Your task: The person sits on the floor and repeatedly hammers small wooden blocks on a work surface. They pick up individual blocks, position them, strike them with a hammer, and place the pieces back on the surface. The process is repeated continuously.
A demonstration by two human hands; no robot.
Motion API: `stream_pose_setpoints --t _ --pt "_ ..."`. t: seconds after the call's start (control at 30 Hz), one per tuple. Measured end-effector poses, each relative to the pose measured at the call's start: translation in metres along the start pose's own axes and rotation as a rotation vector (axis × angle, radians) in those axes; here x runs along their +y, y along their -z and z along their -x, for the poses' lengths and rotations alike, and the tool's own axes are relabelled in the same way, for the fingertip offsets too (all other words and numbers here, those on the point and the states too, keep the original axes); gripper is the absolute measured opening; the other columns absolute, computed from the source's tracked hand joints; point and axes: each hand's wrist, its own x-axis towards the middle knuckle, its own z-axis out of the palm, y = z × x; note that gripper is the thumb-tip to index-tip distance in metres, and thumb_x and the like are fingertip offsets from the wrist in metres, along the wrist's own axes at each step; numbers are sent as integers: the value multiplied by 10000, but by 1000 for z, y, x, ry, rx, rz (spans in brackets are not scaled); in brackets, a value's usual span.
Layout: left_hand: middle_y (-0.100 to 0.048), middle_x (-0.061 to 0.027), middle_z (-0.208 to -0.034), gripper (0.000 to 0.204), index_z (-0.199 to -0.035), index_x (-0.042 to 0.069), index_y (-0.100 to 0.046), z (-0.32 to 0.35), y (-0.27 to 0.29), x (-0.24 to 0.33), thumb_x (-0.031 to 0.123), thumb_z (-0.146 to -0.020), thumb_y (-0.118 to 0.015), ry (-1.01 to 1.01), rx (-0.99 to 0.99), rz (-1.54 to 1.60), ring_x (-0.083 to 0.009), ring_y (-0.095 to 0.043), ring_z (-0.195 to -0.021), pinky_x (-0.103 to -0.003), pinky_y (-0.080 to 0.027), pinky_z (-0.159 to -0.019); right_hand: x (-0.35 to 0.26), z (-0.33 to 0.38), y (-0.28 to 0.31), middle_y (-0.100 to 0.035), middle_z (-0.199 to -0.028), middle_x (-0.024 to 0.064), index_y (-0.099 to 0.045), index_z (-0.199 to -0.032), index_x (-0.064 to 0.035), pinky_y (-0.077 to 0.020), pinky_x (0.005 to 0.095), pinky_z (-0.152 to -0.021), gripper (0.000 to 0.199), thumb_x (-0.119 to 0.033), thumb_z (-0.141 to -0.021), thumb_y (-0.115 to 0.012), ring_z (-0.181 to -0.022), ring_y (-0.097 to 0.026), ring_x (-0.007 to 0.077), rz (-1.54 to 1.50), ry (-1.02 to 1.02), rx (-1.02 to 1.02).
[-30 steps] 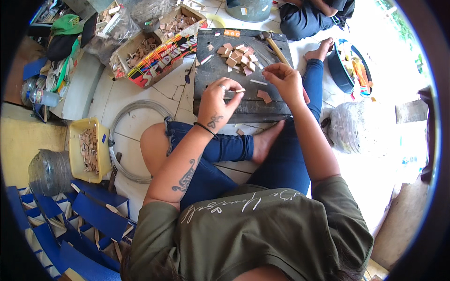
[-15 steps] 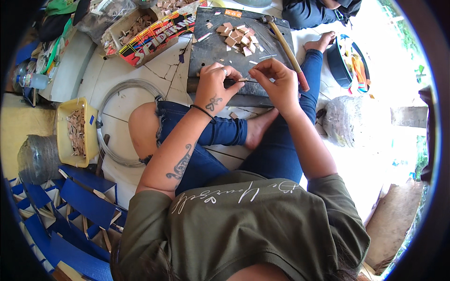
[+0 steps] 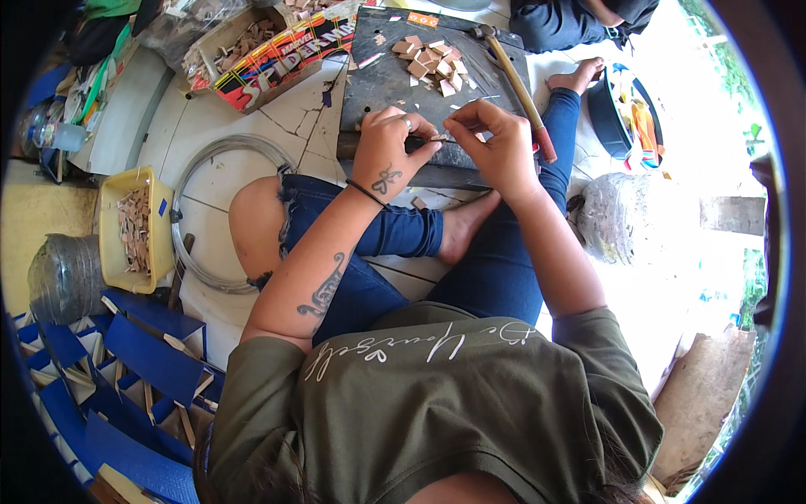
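My left hand (image 3: 393,151) is closed above the near edge of a dark, worn low work board (image 3: 374,91). Its thumb and fingers pinch a small pale piece (image 3: 438,137), too small to identify. Right beside it, my right hand (image 3: 497,144) is closed too, thumb and forefinger pressed together at the same spot; what they hold is hidden. Beyond the hands, a loose pile of small flat wooden pieces (image 3: 432,64) lies on the board. A hammer (image 3: 519,88) with a wooden handle and red grip end lies along the board's right side.
A cardboard box (image 3: 273,71) of wooden bits stands far left. Nearer are a coil of wire (image 3: 186,239) and a yellow tub (image 3: 162,244) of wooden bits. Blue-covered pieces (image 3: 151,357) are stacked lower left. A dark basin (image 3: 606,113) stands right, near another person's leg (image 3: 546,29).
Both hands stay together over the board's near edge, their fingers only slightly shifted. The whole view has moved a little; the pile and hammer lie as before.
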Motion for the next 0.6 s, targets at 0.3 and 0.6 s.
stream_pose_setpoints --t 0.3,0.6 --pt "-677 -2 -768 162 -789 114 -683 0 0 0 166 -696 -805 -10 4 -19 -232 -608 -802 -387 -424 -814 -2 -2 2 -712 -804 75 -669 -878 24 -553 263 -727 74 -8 -830 -716 -758 -692 122 27 -34 -44" --pt "-657 -60 -784 121 -817 73 -671 -6 -2 4 131 -751 -754 -24 -39 -10 -248 -621 -811 -384 -441 -782 -5 -5 2 -689 -794 128 -667 -878 -20 -540 341 -662 125 -99 -797 -720 -712 -685 275 104 76 -59"
